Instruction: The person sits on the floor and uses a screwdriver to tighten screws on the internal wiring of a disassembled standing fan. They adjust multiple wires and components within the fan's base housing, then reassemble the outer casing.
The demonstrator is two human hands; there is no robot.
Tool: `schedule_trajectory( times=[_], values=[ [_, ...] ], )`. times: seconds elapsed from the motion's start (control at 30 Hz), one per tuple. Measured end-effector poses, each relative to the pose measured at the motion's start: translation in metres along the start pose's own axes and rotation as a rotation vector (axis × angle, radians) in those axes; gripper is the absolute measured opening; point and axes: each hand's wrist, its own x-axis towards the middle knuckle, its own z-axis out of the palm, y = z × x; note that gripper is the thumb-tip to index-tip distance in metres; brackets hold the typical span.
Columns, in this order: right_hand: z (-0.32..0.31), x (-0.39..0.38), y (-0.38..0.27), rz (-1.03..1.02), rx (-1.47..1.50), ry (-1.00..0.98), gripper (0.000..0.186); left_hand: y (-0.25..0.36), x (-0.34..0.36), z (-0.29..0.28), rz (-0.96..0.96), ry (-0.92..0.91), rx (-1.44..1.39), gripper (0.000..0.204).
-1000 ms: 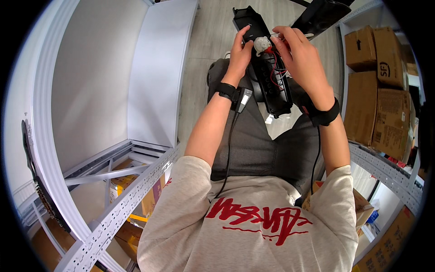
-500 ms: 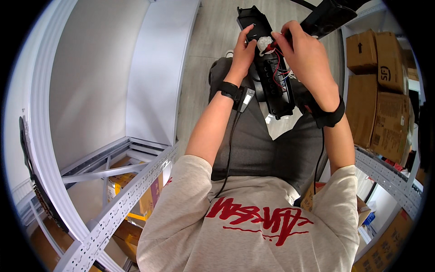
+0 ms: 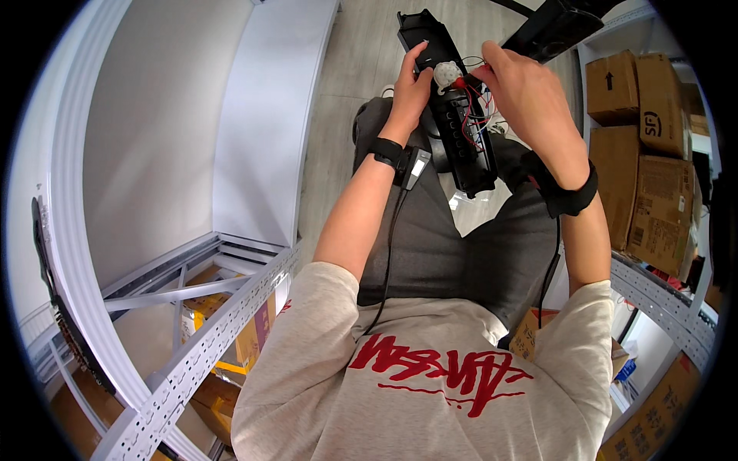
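A long black plastic housing lies lengthwise above my knees, its inside facing up. Red, blue and pale wires run loosely along it. A round white part sits partway up the housing. My left hand grips the housing's left edge, the thumb beside the white part. To the right of that part, my right hand is closed in a pinch. Between its fingertips and the white part shows a small red-and-black piece, whose kind I cannot make out. The right fingertips are partly hidden.
Another black object stands beyond my right hand. Cardboard boxes are stacked on a rack at the right. A white panel and a perforated metal frame are at the left. Cables hang from both wrist straps.
My right hand has shifted right and slightly down, away from the white part, and more of the wires shows. The housing has tilted or moved slightly. My left hand stays nearly in place.
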Motion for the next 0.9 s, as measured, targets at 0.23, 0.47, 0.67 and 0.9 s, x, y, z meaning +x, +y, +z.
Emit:
schedule_trajectory(
  times=[0.23,0.47,0.67,0.9],
  values=[
    [-0.006,0.002,-0.006,0.089,0.047,-0.068,0.020,-0.006,0.004,0.000,0.059,-0.004,-0.063,0.050],
    [-0.004,-0.002,0.000,0.003,0.005,-0.053,0.019,-0.002,0.002,0.001,0.088,-0.007,0.008,0.051],
    [-0.002,0.001,-0.001,0.042,0.221,-0.035,0.014,-0.001,0.003,0.001,0.025,-0.009,-0.042,0.050],
    [0.007,-0.001,0.005,-0.073,0.191,0.048,0.015,0.001,0.002,0.002,0.011,-0.018,-0.042,0.051]
  ],
)
